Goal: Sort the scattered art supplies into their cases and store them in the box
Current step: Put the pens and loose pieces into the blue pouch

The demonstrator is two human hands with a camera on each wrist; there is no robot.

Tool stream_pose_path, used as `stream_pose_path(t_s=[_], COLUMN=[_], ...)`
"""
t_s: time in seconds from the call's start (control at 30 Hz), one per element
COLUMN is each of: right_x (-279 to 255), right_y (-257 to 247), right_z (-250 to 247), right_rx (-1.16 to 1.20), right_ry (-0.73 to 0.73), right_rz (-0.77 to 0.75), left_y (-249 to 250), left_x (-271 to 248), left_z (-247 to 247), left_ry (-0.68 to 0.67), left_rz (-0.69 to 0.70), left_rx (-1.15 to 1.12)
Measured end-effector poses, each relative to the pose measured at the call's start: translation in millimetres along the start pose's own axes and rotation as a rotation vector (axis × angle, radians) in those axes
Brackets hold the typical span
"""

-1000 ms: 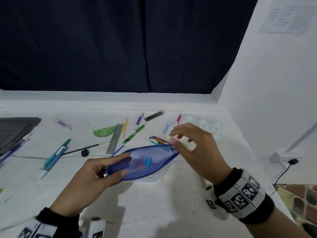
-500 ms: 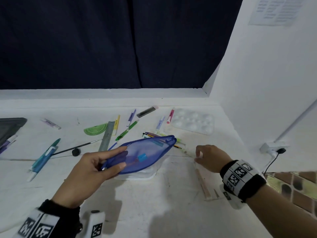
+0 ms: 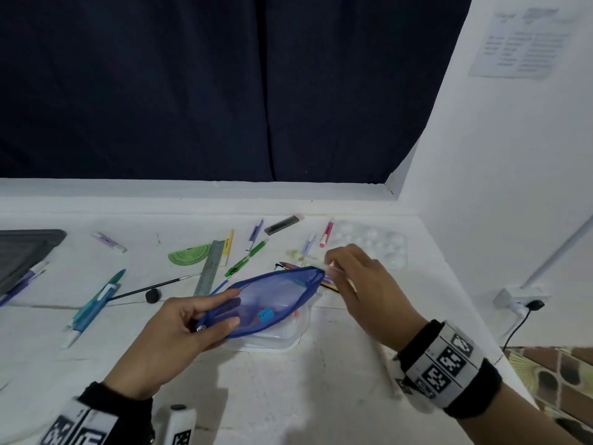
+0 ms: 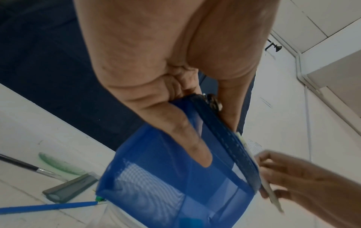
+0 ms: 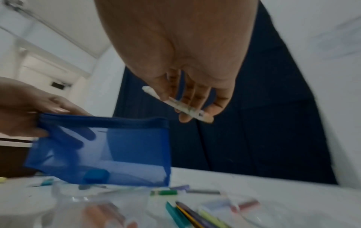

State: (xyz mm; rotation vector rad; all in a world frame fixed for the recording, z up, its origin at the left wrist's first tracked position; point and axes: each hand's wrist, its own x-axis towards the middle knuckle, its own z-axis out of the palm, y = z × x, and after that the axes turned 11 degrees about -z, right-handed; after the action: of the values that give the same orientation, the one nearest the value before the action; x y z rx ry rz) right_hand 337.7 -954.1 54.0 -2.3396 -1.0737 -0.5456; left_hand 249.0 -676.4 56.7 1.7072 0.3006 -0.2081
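Sheer blue mesh pouch – cloth-edged, metal zip pull.

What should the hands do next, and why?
Probably slip the white pen into the blue mesh pouch. The right hand holds the pen just beside the pouch's far end, while the left hand grips the zipper end, holding it up off the table.

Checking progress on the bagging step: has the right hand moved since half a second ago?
Yes. The right hand has come up off the table, leftward to the blue mesh pouch mouth, near the paint palette.
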Motion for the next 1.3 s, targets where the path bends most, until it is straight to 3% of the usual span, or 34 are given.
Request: stream_pose_path(t_s=[0.13, 0.23, 0.33, 0.4, 0.47, 0.53, 0.63, 0.77, 0.83, 1.07, 1.3], right_x=[18.3, 25.8, 29.6, 34.6, 41.0, 47.2, 44.7, 28.9, 24.0, 29.3, 33.8], right_y=[-25.0, -36.9, -43.0, -40.7, -30.1, -8.1, 38.4, 83.2, 89.7, 87.6, 86.8], right_z=[4.3, 16.1, 19.5, 12.2, 4.5, 2.3, 14.4, 35.8, 42.9, 61.6, 73.2], right_rx=[-0.173, -0.083, 0.205, 0.342, 0.343, 0.299, 0.157, -0.047, -0.094, -0.219, -0.339], right_ry=[-0.083, -0.142, -0.126, 0.011, 0.184, 0.251, 0.105, -0.360, -0.504, -0.666, -0.658], right_rz=[-0.259, -0.355, -0.258, -0.169, -0.123, -0.037, 0.112, 0.266, 0.303, 0.224, 0.243], left_y=[4.1, 6.0, 5.8, 4.7, 4.5, 4.7, 3.2, -0.7, 0.9, 0.4, -2.8], left_x=[0.7, 0.1, 1.6, 4.4, 7.9, 11.8, 18.8, 25.8, 27.1, 25.7, 24.0], left_z=[-0.1, 2.0, 0.7, -3.7, -9.2, -16.1, -26.0, -33.9, -34.1, -40.4, -44.7], left_ry=[-0.052, -0.084, -0.081, -0.060, -0.031, -0.002, 0.008, 0.034, 0.051, 0.101, 0.120], left_rz=[0.006, -0.011, -0.032, -0.026, -0.017, -0.009, 0.030, 0.066, 0.057, 0.031, 0.020], left_rx=[0.009, -0.053, -0.098, -0.115, -0.122, -0.148, -0.200, -0.191, -0.222, -0.176, -0.152])
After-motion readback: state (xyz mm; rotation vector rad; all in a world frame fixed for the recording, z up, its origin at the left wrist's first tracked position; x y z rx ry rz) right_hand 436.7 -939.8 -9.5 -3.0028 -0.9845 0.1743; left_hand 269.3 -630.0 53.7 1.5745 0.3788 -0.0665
